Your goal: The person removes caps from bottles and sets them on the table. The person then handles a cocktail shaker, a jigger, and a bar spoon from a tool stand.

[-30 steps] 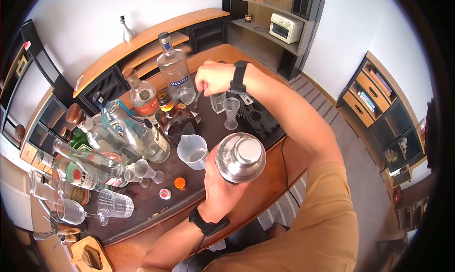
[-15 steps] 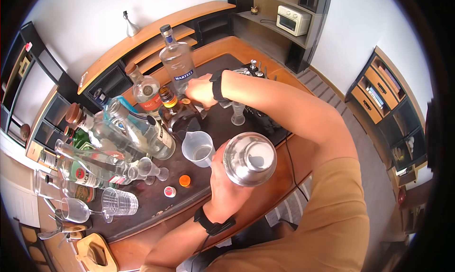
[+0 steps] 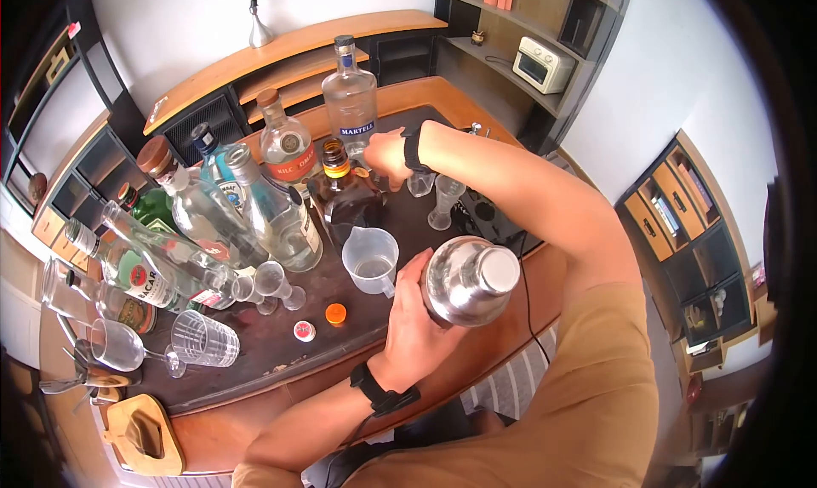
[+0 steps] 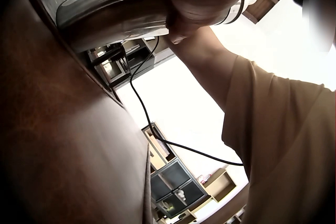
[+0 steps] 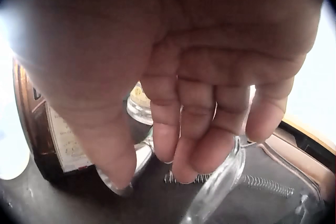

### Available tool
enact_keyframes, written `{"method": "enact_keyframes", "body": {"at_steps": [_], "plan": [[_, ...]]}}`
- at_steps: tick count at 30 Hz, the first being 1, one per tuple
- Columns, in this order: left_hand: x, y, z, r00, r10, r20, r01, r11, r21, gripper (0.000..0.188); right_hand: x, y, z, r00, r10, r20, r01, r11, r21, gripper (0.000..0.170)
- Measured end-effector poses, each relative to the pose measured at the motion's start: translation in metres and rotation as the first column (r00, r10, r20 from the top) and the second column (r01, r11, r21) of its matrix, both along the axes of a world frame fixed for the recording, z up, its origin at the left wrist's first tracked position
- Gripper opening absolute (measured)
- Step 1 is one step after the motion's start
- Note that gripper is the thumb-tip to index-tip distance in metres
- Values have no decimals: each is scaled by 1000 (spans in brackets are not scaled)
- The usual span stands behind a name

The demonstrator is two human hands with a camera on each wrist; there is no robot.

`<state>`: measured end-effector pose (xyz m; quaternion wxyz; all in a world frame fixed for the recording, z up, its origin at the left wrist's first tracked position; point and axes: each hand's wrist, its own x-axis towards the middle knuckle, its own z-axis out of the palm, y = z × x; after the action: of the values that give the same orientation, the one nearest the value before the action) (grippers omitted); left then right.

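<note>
My left hand (image 3: 417, 326) grips a steel cocktail shaker (image 3: 472, 279) above the table's near edge, its capped top tilted to the right. Behind the dark bottle (image 3: 345, 203), beside the Martell bottle (image 3: 351, 105), my right hand (image 3: 390, 156) reaches down. The right wrist view has its loosely bent fingers (image 5: 165, 134) and thumb on either side of a shiny metal piece (image 5: 142, 163), partly hidden by them. A coil spring (image 5: 268, 184) and a clear glass piece (image 5: 215, 192) lie close by. A plastic measuring jug (image 3: 370, 262) stands next to the shaker.
Several bottles (image 3: 289, 224) crowd the table's left side, with small glasses (image 3: 271, 284) before them. An orange cap (image 3: 336, 314) and a white-and-red cap (image 3: 305, 331) lie in front. An hourglass-shaped glass (image 3: 444, 203) stands under my right forearm. A black cable (image 3: 529, 301) hangs over the edge.
My right hand has moved left and down from above the small glasses to beside the dark bottle. My left hand keeps its grip on the shaker, which leans further right. The head view has shifted.
</note>
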<state>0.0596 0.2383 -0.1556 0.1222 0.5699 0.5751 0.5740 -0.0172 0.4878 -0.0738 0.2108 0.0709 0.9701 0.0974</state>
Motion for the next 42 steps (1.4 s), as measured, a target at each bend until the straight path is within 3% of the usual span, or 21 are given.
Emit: {"method": "enact_keyframes", "body": {"at_steps": [5, 7, 11, 13, 18, 20, 24, 27, 29, 33, 40, 42], "plan": [[0, 1, -1, 999, -23, 49, 23, 1000, 2, 91, -3, 4, -6, 1000, -15, 28, 16, 999, -52, 55], [0, 1, -1, 998, -22, 59, 22, 1000, -4, 91, -5, 6, -10, 999, 39, -10, -39, 997, -70, 32], [-1, 1, -1, 998, -12, 64, 11, 1000, 14, 91, -2, -5, -4, 996, 80, -31, -82, 994, -75, 30], [-2, 0, -1, 998, -11, 62, 10, 1000, 22, 91, -1, -4, -11, 999, -20, -27, 17, 995, -94, 28], [-2, 1, -1, 998, -20, 54, 18, 1000, 22, 92, 1, -9, -19, 999, -40, -36, 37, 997, -65, 22], [-3, 1, 0, 998, -23, 55, 22, 1000, 15, 92, 3, -18, -22, 956, -181, -233, 176, 983, -43, 15], [-2, -1, 2, 999, -14, 49, 15, 1000, -7, 93, 7, -14, -7, 984, -125, -127, 106, 983, -147, 12], [-2, -1, 3, 999, -18, 39, 18, 1000, -9, 92, 5, -10, -9, 985, -89, -146, 69, 989, -134, 13], [-3, -1, 4, 999, -19, 34, 19, 1000, -14, 91, 2, -13, -2, 995, -95, -40, 93, 995, -45, 23], [0, 0, 3, 998, -12, 64, 12, 1000, -7, 89, 7, -7, 9, 995, -83, -50, 87, 992, 96, 21], [0, 2, 2, 997, -23, 77, 22, 1000, 5, 86, 29, 16, 17, 917, -20, -398, -41, 989, -145, 8], [-1, 4, 1, 999, 35, -10, -34, 997, 76, 86, 31, 22, 14, 916, -27, -399, -26, 992, -127, 10]]}}
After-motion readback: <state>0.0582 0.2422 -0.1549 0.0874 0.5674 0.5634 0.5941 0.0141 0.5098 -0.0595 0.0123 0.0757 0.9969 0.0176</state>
